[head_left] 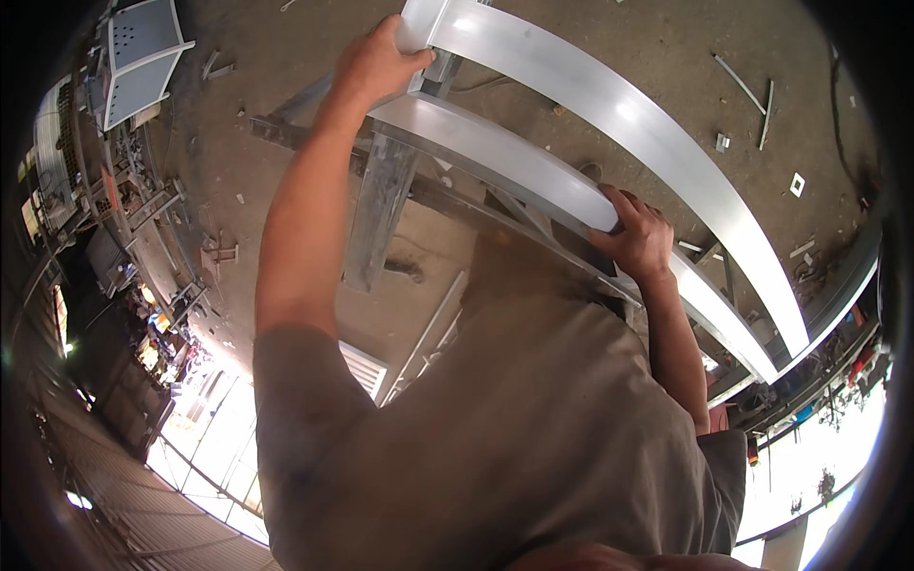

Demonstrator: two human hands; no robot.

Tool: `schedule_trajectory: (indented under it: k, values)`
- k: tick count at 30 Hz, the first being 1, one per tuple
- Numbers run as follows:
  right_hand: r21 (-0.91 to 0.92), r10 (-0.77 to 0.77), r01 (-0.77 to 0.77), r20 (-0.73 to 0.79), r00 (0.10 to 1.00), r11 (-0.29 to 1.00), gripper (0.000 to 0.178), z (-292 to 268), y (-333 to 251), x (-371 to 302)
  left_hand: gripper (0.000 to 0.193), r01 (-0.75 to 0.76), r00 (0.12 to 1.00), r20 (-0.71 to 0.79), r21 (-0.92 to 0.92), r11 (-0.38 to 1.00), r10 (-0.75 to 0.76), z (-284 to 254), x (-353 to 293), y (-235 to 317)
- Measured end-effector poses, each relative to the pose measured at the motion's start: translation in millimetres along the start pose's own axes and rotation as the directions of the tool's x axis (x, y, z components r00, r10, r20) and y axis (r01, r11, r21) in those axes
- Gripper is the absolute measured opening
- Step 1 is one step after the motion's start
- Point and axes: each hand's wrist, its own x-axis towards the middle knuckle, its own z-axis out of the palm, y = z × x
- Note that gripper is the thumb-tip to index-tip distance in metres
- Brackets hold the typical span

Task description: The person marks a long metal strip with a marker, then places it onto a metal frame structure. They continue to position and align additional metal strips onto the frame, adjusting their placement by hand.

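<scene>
A long silvery metal frame lies across the space in front of me. Its near rail (pixel 505 147) and far rail (pixel 609 100) run side by side from upper left to lower right, bent by the lens. At the left they meet a crosspiece (pixel 419 27), and my left hand (pixel 381 67) grips it there, thumb on the near face and the other fingers mostly hidden. My right hand (pixel 640 236) is wrapped over the near rail around its middle, fingertips at the far edge. Beneath the frame stands a dark, worn steel support (pixel 379 214).
Metal strips (pixel 762 114) and a small square plate with a hole (pixel 797 185) lie on the floor at the right. A pale perforated metal piece (pixel 145 57) stands at the far left. Cluttered racks (pixel 152 209) line the left side. A dark bar (pixel 276 133) juts out leftward under my left arm.
</scene>
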Motion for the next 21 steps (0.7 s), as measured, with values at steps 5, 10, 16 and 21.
schedule_trajectory:
  k: [5, 10, 16, 21]
  values:
    - [-0.020, -0.002, 0.002, 0.001, 1.000, 1.000, 0.062, 2, 0, 3, 0.085, -0.065, 0.998, 0.012, -0.091, 0.994, 0.066, -11, 0, -4]
    - [0.017, 0.026, -0.026, -0.019, 0.999, 1.000, 0.066, 10, -2, -3, 0.059, -0.108, 0.994, -0.030, -0.039, 0.993, 0.107, -14, -11, 0]
    - [-0.065, 0.058, -0.058, 0.001, 0.998, 0.996, 0.065, 14, -12, -3, 0.072, -0.170, 0.985, 0.031, -0.025, 0.985, 0.171, -19, -3, -13]
    - [-0.213, 0.032, -0.031, 0.000, 0.999, 0.977, 0.082, 10, -53, 13, 0.090, -0.296, 0.949, 0.072, -0.143, 0.945, 0.308, -6, 28, -31]
